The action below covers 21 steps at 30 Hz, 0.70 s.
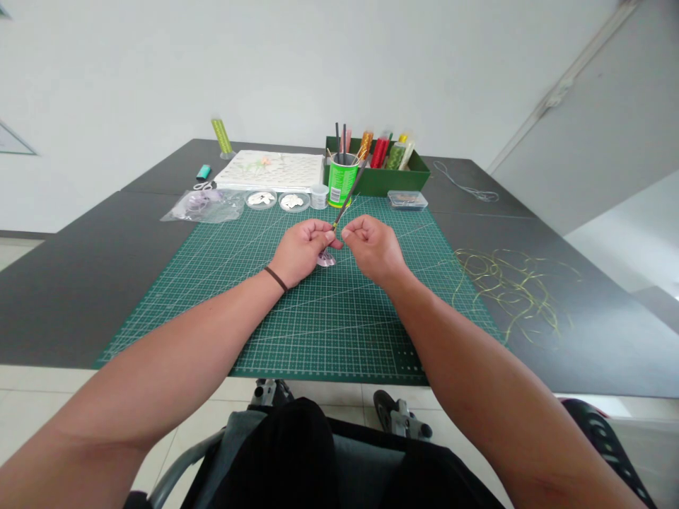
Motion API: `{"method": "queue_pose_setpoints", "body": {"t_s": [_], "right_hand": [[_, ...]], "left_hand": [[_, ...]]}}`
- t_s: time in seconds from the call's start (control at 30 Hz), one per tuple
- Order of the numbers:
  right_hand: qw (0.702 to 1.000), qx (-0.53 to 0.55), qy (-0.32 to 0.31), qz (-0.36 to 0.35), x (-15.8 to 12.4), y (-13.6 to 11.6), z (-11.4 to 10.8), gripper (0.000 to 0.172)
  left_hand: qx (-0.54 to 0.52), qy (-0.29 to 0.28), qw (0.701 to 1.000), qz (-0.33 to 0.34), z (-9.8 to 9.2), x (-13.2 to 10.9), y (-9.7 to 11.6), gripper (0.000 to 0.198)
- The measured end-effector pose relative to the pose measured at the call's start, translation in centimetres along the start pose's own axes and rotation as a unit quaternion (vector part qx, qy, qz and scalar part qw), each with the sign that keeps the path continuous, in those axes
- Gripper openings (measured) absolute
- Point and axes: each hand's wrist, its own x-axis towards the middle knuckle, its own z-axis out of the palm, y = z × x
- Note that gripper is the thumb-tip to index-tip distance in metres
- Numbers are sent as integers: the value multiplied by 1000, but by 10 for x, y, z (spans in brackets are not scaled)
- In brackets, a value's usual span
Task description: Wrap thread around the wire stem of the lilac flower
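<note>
The left hand (302,247) pinches a dark stick (351,194) above the cutting mat (318,332), well in from the desk's (64,283) near edge; the right hand (374,247) is curled closed just beside it, any thread there too fine to tell; a yellow band (334,225) already shows on the stick, a lilac piece (326,260) below; work looks partway, the band's fastening unclear; loose cord (509,286) lies across the mat's right edge.

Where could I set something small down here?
Bare: the dark grey tabletop left of the green gridded cutting mat, nearer than the clear plastic bag; the mat between its near edge and left hand and right hand. Crowded: far edge by the dark green box; right edge, under tangled yellow cord.
</note>
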Motion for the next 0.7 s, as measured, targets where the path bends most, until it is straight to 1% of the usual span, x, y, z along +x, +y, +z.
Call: {"method": "queue_pose_setpoints", "body": {"t_s": [0.27, 0.57, 0.7], "right_hand": [[1000, -2, -1, 8, 0, -2, 0, 13], [1000, 7, -4, 22, 1, -3, 1, 13], [1000, 4, -1, 21, 1, -3, 0, 13]], "left_hand": [[-40, -14, 999, -15, 0, 0, 1, 13], [-41, -22, 999, -16, 1, -2, 4, 6], [-42, -29, 999, -17, 1, -2, 4, 6]]}}
